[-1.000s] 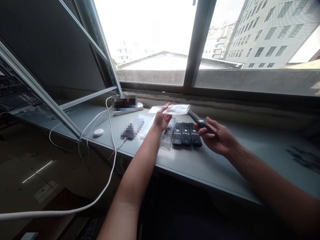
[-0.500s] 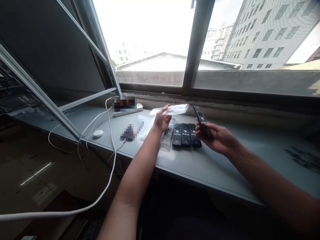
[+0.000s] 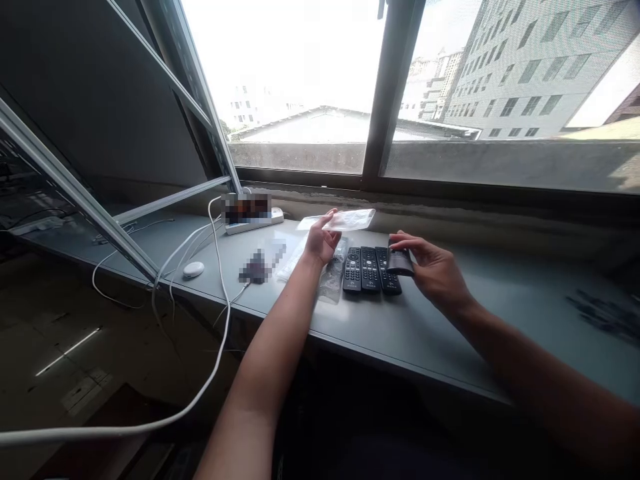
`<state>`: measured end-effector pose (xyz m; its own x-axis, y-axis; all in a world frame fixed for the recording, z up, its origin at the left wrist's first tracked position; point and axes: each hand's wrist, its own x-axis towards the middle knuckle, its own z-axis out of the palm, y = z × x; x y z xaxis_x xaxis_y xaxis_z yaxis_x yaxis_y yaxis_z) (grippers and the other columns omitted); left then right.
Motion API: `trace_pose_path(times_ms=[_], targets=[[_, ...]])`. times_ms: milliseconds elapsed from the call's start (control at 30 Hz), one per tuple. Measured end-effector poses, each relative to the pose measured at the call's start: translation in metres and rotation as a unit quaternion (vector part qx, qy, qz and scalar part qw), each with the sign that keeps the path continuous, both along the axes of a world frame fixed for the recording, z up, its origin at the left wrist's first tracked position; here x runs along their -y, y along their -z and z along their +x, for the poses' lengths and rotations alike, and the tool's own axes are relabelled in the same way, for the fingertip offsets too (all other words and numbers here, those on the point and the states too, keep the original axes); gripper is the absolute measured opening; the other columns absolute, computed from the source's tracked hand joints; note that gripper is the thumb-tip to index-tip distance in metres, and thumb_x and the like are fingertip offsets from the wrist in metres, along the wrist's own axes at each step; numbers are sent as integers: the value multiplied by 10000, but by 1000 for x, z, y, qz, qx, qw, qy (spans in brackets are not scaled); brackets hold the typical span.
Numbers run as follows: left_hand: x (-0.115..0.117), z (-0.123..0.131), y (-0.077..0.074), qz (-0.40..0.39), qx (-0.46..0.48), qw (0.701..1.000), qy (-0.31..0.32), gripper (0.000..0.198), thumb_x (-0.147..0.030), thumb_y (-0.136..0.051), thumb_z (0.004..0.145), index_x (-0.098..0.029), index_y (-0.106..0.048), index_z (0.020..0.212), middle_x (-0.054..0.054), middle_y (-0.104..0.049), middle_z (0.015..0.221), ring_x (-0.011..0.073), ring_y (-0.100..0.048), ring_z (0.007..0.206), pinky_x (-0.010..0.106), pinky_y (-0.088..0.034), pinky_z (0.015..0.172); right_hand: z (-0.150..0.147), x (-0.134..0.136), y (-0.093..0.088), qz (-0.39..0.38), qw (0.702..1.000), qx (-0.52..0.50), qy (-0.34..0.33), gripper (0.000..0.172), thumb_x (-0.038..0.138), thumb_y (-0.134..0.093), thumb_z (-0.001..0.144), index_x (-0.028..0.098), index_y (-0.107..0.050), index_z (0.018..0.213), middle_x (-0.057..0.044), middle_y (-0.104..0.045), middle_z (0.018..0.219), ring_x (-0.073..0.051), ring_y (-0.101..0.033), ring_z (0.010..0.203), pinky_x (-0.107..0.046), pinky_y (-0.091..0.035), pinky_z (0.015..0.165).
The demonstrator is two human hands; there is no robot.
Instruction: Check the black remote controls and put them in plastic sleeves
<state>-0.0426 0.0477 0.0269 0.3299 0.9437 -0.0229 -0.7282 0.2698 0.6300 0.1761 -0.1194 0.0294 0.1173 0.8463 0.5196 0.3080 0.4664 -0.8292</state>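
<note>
My left hand (image 3: 324, 241) pinches a clear plastic bag (image 3: 353, 219) above the table. In my right hand (image 3: 434, 267) is a dark remote control (image 3: 401, 261), tilted so that its end points toward me and its buttons are out of sight. Fingers wrap over its top. Beneath and left of it, three black remote controls (image 3: 370, 269) lie side by side with their buttons up; the held one partly covers the rightmost. More clear plastic bags (image 3: 332, 280) lie on the table under my left hand.
A white power strip (image 3: 255, 225) stands near the window sill. White cables (image 3: 226, 293) hang over the front edge on the left, by a metal frame (image 3: 133, 247). A round white device (image 3: 193, 269) and a blurred-out item (image 3: 256, 268) lie on the grey table (image 3: 430, 340).
My right hand has turned the remote control from upright, buttons showing, to end-on with its buttons hidden. My left hand with the plastic bag has hardly moved.
</note>
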Motion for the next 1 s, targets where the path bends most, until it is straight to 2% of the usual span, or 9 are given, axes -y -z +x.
trace_pose_path(times_ms=[133, 333, 400, 433, 500, 567, 633, 767, 1000], targets=[[-2, 1, 1, 3, -4, 1000, 3, 307, -213, -747, 982, -183, -779, 1286, 99, -787, 1265, 109, -754, 803, 163, -604, 614, 0, 0, 0, -13, 1000, -1, -1, 234, 440, -926, 907, 294, -870, 1080, -67, -809, 1400, -365, -604, 1538, -602, -425, 1340], [-4, 0, 1, -3, 4, 1000, 9, 345, -207, -788, 945, -200, -789, 1290, 94, -778, 1265, 60, -676, 717, 120, -507, 511, -4, 4, -5, -77, 996, -37, 33, 390, 557, -906, 920, 264, -844, 1169, -80, -852, 1213, -350, -790, 1205, -552, -598, 1160], [-4, -1, 0, -1, 8, 1000, 7, 335, -197, -785, 933, -201, -795, 1268, 94, -777, 1268, 62, -671, 717, 125, -476, 486, -6, 4, -7, -123, 988, -89, 7, 392, 601, -850, 958, 252, -818, 1132, -78, -850, 1092, -316, -820, 1035, -482, -679, 993], [-4, -2, -1, 1, 10, 1000, 2, 334, -188, -781, 924, -203, -799, 1257, 91, -778, 1268, 64, -674, 722, 129, -468, 481, -7, 4, -8, -143, 982, -124, -11, 397, 610, -832, 966, 249, -804, 1128, -74, -838, 1037, -294, -819, 936, -438, -704, 863], [-4, -4, -3, 7, 17, 1000, -14, 334, -169, -765, 907, -204, -804, 1236, 85, -783, 1258, 69, -682, 733, 137, -453, 478, -9, 4, -9, -166, 968, -184, -42, 406, 586, -842, 949, 252, -785, 1171, -59, -806, 975, -246, -774, 763, -346, -655, 592], [-5, -6, -3, 6, 21, 999, -38, 333, -164, -747, 897, -194, -806, 1223, 84, -790, 1206, 78, -686, 732, 149, -435, 471, -10, 3, -10, -172, 962, -207, -56, 417, 526, -874, 915, 249, -784, 1214, -53, -786, 975, -209, -718, 680, -286, -545, 443], [-6, -7, -3, 0, 22, 998, -63, 333, -183, -748, 895, -180, -803, 1224, 82, -790, 1111, 93, -694, 728, 162, -425, 472, -9, 3, -9, -174, 963, -196, -63, 397, 496, -870, 917, 238, -799, 1211, -57, -779, 979, -196, -690, 665, -268, -492, 406], [-8, -7, -1, -8, 30, 995, -92, 310, -194, -766, 887, -156, -791, 1194, 52, -757, 953, 101, -698, 708, 174, -467, 523, -8, 4, -7, -171, 968, -169, -71, 385, 503, -855, 945, 231, -820, 1216, -56, -766, 896, -213, -689, 697, -274, -492, 430], [-10, -5, 1, 16, 30, 996, -85, 295, -190, -758, 883, -155, -778, 1175, 43, -755, 930, 123, -708, 758, 217, -552, 675, -12, 10, -12, -171, 978, -114, -47, 490, 535, -855, 956, 199, -806, 1309, -62, -761, 848, -221, -706, 715, -273, -492, 444]])
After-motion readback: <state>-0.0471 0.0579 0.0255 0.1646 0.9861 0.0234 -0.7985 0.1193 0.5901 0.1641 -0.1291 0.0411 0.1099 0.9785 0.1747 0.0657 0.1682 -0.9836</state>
